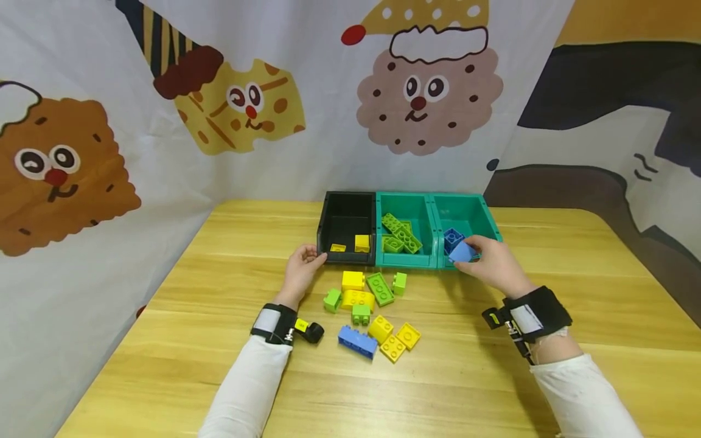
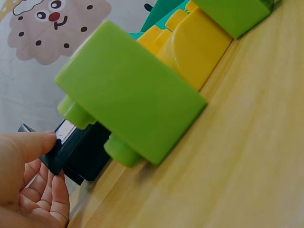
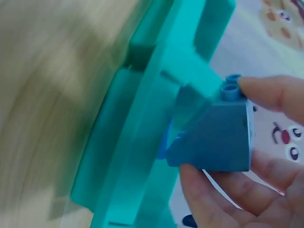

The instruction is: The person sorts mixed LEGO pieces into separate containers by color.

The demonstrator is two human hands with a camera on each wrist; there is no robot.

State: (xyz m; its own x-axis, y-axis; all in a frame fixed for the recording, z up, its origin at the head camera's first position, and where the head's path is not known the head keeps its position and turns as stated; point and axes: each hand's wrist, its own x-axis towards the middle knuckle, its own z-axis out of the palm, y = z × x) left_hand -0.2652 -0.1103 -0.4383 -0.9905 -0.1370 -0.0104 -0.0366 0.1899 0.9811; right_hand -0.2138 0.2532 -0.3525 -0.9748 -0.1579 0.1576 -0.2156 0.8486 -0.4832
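Note:
My right hand (image 1: 495,263) pinches a blue sloped brick (image 3: 216,135) between thumb and fingers over the front of the right teal bin (image 1: 465,210). Darker blue bricks (image 1: 452,238) lie inside that bin, just behind the held one. At the front left corner of the black bin (image 1: 347,210), my left hand (image 1: 300,271) grips the rim, its thumb on top and its fingers beneath in the left wrist view. Two yellow bricks (image 1: 362,243) sit in the black bin. Several green bricks (image 1: 402,234) fill part of the middle teal bin (image 1: 405,260).
In front of the bins, loose bricks lie on the wooden table (image 1: 471,377): yellow bricks (image 1: 380,329), green bricks (image 1: 380,289) and a long blue brick (image 1: 358,342). A cloth (image 1: 328,121) with cartoon figures hangs behind the table.

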